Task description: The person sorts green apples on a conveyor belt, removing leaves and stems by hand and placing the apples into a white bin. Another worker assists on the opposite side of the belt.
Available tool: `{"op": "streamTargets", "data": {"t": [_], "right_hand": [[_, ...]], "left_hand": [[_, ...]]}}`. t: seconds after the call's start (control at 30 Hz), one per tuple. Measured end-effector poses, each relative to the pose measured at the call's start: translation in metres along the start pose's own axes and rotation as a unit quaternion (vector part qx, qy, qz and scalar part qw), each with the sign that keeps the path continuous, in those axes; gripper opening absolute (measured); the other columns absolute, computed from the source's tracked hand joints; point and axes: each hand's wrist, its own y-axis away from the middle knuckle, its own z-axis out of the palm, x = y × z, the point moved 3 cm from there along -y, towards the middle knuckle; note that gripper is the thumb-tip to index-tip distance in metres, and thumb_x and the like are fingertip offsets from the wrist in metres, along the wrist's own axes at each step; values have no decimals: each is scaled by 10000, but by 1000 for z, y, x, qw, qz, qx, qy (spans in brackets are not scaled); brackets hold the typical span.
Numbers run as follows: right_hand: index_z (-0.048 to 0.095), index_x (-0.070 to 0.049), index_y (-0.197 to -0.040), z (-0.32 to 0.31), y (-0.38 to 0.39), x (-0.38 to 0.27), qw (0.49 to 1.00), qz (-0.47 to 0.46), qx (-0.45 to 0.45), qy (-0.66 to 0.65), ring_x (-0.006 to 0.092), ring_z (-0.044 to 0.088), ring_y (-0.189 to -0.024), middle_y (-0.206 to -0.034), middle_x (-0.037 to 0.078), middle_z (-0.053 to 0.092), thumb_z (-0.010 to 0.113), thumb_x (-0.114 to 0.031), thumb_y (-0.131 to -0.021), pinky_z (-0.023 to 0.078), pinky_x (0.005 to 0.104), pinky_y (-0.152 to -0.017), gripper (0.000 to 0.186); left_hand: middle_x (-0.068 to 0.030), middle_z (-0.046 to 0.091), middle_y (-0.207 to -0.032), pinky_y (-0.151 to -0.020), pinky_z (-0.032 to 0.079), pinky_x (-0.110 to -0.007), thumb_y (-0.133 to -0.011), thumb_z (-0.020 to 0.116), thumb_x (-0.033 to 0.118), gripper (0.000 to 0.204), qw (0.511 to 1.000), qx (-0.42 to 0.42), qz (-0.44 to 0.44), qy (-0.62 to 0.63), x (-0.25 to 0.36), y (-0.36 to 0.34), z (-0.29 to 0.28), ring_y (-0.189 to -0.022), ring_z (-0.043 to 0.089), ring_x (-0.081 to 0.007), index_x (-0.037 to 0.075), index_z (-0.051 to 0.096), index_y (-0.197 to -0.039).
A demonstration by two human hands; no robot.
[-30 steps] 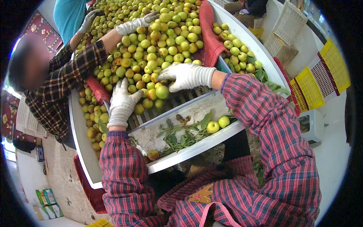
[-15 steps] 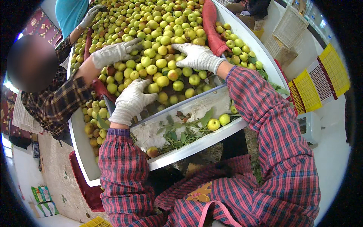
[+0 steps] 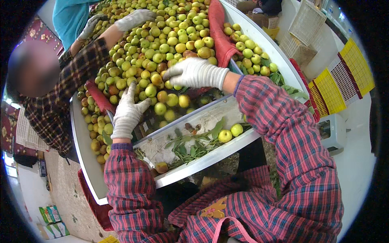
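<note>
Both my hands wear white knit gloves over the heaped green-yellow and reddish fruit (image 3: 150, 91) in the sorting trough. My left hand (image 3: 127, 111) lies at the trough's near-left part beside a red padded strip (image 3: 97, 96), fingers apart, touching the fruit and gripping none. My right hand (image 3: 194, 73) reaches across from the right, fingers spread over the fruit near the middle, holding nothing that I can see. Below them runs a white front channel (image 3: 160, 150) with leaves (image 3: 190, 148) and a few fruits (image 3: 225, 136). Some fruit tumbles at the slatted lower edge.
A co-worker in dark plaid (image 3: 52, 113) reaches in from the left with gloved hands (image 3: 133, 19); someone in teal (image 3: 71, 20) stands behind. A red strip (image 3: 219, 32) divides off side fruit at right. Yellow crates (image 3: 330, 89) and white crates (image 3: 306, 22) stand beyond the white rim (image 3: 289, 71).
My right hand moved down and left from half a second ago; my left hand shifted slightly left, fingers pointing more upward. The co-worker's nearer hand moved up toward the back. Fruit shifted.
</note>
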Motion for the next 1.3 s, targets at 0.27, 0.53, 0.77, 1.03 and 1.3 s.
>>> {"op": "streamTargets", "data": {"t": [0.27,0.53,0.77,1.03,1.3], "right_hand": [[556,-59,-1224,-14,8,75,955,153,183,176,336,463,-1216,-1291,176,511,556,-437,-817,368,396,-1028,555],[442,-72,-1366,0,-3,49,991,121,25,43,314,391,-1304,-1393,186,432,630,-468,-782,301,363,-1098,730],[455,-63,-1353,8,-1,12,999,13,-6,-32,323,413,-1280,-1371,184,456,627,-475,-770,326,383,-1078,734],[607,-123,-1207,-14,5,5,984,87,114,-106,290,576,-1100,-1203,129,605,556,-430,-825,442,352,-958,493],[422,-76,-1380,-10,1,53,979,183,25,87,307,349,-1339,-1438,171,388,564,-448,-795,293,368,-1105,708]], "left_hand": [[-187,555,-1235,-990,413,-374,-774,695,325,576,980,-131,124,-89,56,13,0,-1174,511,-316,62,550,-1265],[-169,648,-1103,-916,451,-306,-836,662,258,419,995,6,16,102,37,5,-4,-1033,619,-241,24,608,-1179],[-208,529,-1286,-1023,383,-395,-784,689,298,574,985,152,81,-27,12,-4,-11,-1193,497,-347,15,536,-1260],[-210,414,-1400,-1091,318,-378,-749,722,328,677,989,-54,88,-107,19,3,8,-1309,380,-339,30,495,-1313],[-147,577,-1252,-957,435,-315,-829,650,293,454,966,-169,171,96,51,17,18,-1103,582,-268,89,587,-1230]]}}
